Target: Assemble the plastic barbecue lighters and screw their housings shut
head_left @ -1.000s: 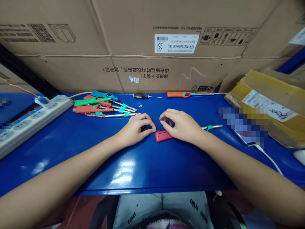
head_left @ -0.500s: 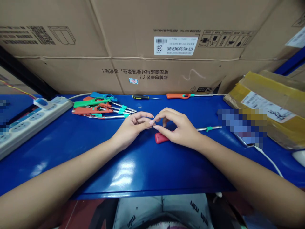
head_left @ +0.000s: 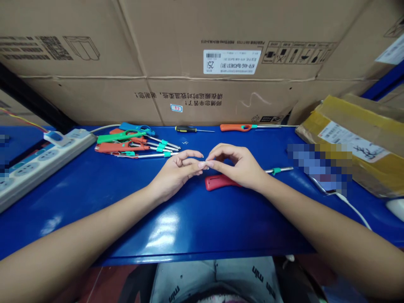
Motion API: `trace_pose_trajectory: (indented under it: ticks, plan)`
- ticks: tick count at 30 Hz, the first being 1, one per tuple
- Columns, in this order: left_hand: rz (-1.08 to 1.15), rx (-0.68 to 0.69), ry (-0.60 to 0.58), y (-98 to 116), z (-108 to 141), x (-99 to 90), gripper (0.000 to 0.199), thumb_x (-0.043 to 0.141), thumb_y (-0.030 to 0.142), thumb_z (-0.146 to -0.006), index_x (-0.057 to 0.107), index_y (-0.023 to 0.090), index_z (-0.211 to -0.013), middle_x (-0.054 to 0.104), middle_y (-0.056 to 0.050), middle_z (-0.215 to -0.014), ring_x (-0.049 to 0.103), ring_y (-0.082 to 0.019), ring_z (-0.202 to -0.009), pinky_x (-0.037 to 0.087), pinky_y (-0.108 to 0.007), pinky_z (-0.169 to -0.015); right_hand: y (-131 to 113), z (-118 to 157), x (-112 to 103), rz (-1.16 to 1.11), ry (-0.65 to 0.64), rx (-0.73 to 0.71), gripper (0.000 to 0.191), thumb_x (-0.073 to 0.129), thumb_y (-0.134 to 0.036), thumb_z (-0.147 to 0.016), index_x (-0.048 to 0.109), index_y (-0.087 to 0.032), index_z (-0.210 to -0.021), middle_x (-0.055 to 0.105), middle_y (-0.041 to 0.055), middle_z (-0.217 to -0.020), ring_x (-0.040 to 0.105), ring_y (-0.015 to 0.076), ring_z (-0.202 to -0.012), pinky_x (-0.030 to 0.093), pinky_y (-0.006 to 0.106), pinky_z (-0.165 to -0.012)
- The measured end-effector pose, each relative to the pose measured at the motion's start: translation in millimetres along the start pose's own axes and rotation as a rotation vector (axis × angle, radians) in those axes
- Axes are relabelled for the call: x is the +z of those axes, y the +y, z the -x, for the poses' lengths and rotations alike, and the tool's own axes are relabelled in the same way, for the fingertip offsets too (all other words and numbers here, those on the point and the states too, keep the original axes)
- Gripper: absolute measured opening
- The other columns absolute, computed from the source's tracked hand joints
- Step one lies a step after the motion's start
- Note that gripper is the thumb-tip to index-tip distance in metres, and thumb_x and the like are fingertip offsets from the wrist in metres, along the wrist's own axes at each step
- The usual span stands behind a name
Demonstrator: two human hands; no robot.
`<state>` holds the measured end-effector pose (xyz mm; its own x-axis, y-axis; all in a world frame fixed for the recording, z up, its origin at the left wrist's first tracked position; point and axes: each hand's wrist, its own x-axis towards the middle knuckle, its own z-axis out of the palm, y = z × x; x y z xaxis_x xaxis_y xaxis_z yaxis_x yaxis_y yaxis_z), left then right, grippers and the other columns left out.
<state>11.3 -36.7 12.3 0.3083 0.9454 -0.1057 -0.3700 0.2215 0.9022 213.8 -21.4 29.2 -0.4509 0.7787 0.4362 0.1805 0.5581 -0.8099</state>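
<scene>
My left hand (head_left: 176,172) and my right hand (head_left: 238,166) meet fingertip to fingertip above the blue table (head_left: 202,227). Thumb and forefinger are pinched on each hand; whatever lies between them is too small to make out. Partly under my right hand lies a red lighter (head_left: 219,182), its metal tube with a green collar showing to the right. Several orange, green and blue lighters (head_left: 121,146) are piled to the left. Behind my hands rest a black and yellow screwdriver (head_left: 186,128), a few tiny screws (head_left: 184,142) and an orange lighter (head_left: 235,127).
A white power strip (head_left: 47,155) runs along the left side. At the right are a taped cardboard package (head_left: 356,130) and a blurred device with a white cable (head_left: 356,210). A large cardboard box (head_left: 176,38) stands at the back.
My right thumb has moved up and in, so that its tip now meets my right forefinger and left fingertips. More of the red lighter shows below my right hand.
</scene>
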Motion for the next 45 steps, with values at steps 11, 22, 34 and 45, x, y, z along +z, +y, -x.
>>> trace_pose_trajectory:
  ticks: [11, 22, 34, 45]
  plan:
    - [-0.111, 0.005, 0.043, -0.8, -4.7, -9.3, 0.045, 0.096, 0.031, -0.063, 0.069, 0.015, -0.096, 0.081, -0.004, -0.084, 0.075, -0.011, -0.076, 0.058, -0.017, -0.073, 77.8, -42.4, -76.6, 0.971, 0.04, 0.3, 0.041, 0.056, -0.025, -0.092, 0.058, -0.013, -0.131, 0.059, 0.0187, -0.14, 0.055, 0.0365, -0.123, 0.049, 0.052, -0.1]
    - [-0.139, -0.002, 0.022, -2.1, -5.7, -8.7, 0.045, 0.095, 0.031, -0.063, 0.07, 0.015, -0.096, 0.081, -0.005, -0.085, 0.075, -0.013, -0.078, 0.059, -0.021, -0.076, 67.8, -67.7, -51.5, 1.05, -0.107, 0.244, 0.034, 0.057, -0.031, -0.097, 0.065, -0.018, -0.127, 0.061, 0.0145, -0.132, 0.052, 0.0313, -0.122, 0.046, 0.047, -0.104]
    - [-0.173, 0.013, 0.011, -3.3, -4.0, -8.0, 0.043, 0.095, 0.034, -0.062, 0.071, 0.015, -0.093, 0.08, -0.004, -0.083, 0.072, -0.013, -0.074, 0.057, -0.024, -0.075, 62.6, -108.5, -6.3, 1.041, -0.196, 0.34, 0.018, 0.053, -0.023, -0.099, 0.067, -0.014, -0.104, 0.068, 0.0161, -0.117, 0.063, 0.0262, -0.108, 0.049, 0.036, -0.093]
    - [-0.255, 0.076, 0.007, -3.8, -4.2, -8.2, 0.043, 0.093, 0.037, -0.065, 0.07, 0.015, -0.093, 0.079, -0.007, -0.085, 0.074, -0.019, -0.078, 0.06, -0.032, -0.078, 10.8, -77.7, -52.7, 0.732, 0.26, 0.136, 0.016, 0.057, -0.031, -0.095, 0.059, -0.021, -0.082, 0.072, 0.0077, -0.085, 0.067, 0.0222, -0.08, 0.051, 0.035, -0.074]
